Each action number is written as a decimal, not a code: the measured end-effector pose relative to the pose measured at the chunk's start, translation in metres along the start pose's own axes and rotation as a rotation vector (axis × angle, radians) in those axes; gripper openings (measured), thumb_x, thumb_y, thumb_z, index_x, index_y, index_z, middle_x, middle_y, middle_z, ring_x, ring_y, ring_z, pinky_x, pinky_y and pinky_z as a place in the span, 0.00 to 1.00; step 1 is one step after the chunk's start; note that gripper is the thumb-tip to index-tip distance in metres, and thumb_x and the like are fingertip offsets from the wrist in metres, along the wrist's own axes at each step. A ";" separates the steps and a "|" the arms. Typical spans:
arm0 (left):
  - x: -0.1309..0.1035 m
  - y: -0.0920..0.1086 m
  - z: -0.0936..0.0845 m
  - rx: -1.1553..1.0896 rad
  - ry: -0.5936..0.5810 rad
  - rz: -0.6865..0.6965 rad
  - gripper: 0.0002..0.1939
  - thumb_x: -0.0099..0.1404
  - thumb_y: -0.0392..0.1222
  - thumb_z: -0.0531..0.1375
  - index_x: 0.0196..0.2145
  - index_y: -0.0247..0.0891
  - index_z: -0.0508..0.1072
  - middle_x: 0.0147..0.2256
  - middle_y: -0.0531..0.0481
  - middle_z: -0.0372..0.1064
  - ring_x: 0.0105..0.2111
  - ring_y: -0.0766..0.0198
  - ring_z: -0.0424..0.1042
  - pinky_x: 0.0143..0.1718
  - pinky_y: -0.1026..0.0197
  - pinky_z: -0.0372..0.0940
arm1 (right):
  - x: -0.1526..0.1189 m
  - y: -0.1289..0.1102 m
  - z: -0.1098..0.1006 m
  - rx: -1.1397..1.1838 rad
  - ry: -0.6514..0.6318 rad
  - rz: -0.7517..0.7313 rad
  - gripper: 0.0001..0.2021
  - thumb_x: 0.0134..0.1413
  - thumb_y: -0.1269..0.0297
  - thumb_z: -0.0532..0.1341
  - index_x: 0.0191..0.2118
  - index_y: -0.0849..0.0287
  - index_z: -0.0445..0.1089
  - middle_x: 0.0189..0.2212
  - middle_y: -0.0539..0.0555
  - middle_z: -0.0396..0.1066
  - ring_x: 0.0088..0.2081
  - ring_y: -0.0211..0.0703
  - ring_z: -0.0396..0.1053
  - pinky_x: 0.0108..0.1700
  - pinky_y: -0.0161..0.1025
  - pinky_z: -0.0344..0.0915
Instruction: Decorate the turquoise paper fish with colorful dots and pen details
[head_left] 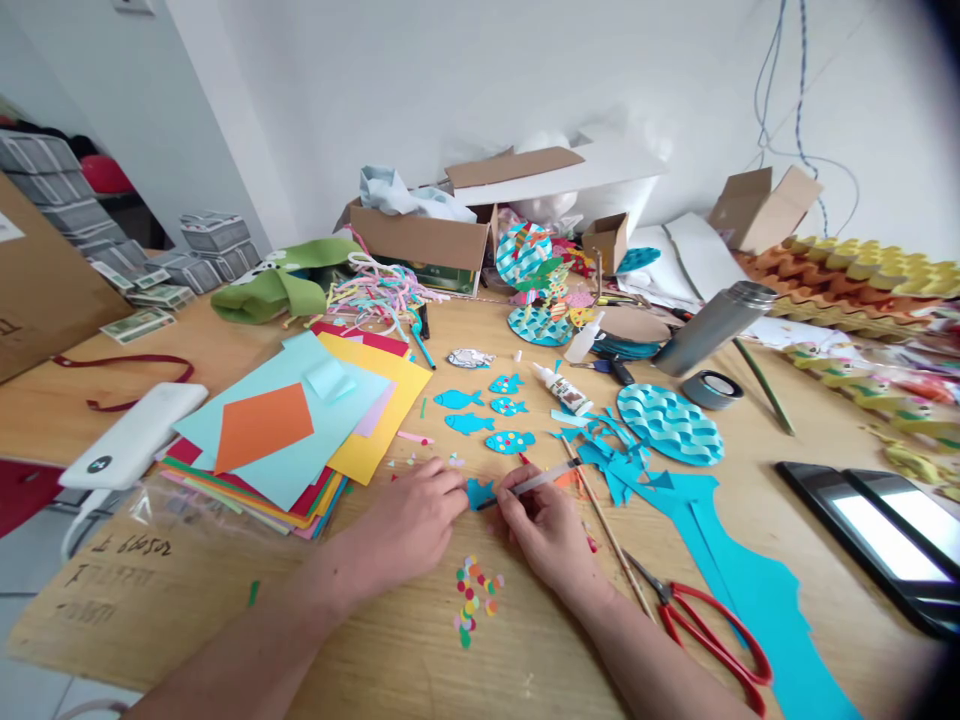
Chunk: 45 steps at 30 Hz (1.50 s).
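My right hand (547, 530) is closed round a pen (541, 478) with a pale translucent barrel. The pen's dark tip rests on a small blue paper fish (478, 490) lying flat on the table. My left hand (420, 515) presses the fish's left side down with curled fingers, which hide part of it. Just beyond lie more blue paper fish (469, 423), some with coloured dots, such as the spotted fish (510, 442). Nearer to me, between my forearms, is a scatter of small round paper dots (472, 595).
Left stands a stack of coloured paper (281, 450) beside a white power bank (135, 435). To the right are red-handled scissors (712, 640), a thin wooden stick (607, 520), a cut blue sheet (735, 570) and a glue bottle (564, 390). A steel flask (712, 328) lies behind them.
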<state>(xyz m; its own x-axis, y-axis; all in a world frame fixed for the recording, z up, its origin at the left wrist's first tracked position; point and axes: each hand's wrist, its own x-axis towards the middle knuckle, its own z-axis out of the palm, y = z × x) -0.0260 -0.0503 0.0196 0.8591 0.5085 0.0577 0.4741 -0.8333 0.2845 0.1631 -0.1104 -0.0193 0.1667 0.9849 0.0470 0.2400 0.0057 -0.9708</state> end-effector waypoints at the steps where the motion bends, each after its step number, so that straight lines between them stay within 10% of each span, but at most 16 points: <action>1: 0.000 0.000 0.000 0.004 0.005 0.007 0.14 0.62 0.25 0.52 0.40 0.34 0.75 0.48 0.44 0.72 0.53 0.55 0.66 0.58 0.51 0.63 | 0.000 0.000 0.000 -0.003 -0.003 -0.003 0.11 0.59 0.55 0.61 0.31 0.56 0.67 0.19 0.48 0.66 0.19 0.40 0.64 0.22 0.35 0.59; 45: 0.000 -0.003 0.004 0.035 0.047 0.035 0.14 0.62 0.26 0.52 0.39 0.35 0.74 0.45 0.46 0.73 0.50 0.56 0.68 0.56 0.53 0.63 | 0.002 0.000 -0.001 -0.071 0.001 0.016 0.11 0.59 0.54 0.59 0.31 0.56 0.66 0.18 0.48 0.67 0.19 0.40 0.64 0.22 0.35 0.59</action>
<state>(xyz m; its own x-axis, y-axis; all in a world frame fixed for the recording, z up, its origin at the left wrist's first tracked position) -0.0270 -0.0492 0.0154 0.8656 0.4879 0.1125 0.4510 -0.8574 0.2478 0.1642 -0.1090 -0.0193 0.1722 0.9845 0.0319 0.3049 -0.0224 -0.9521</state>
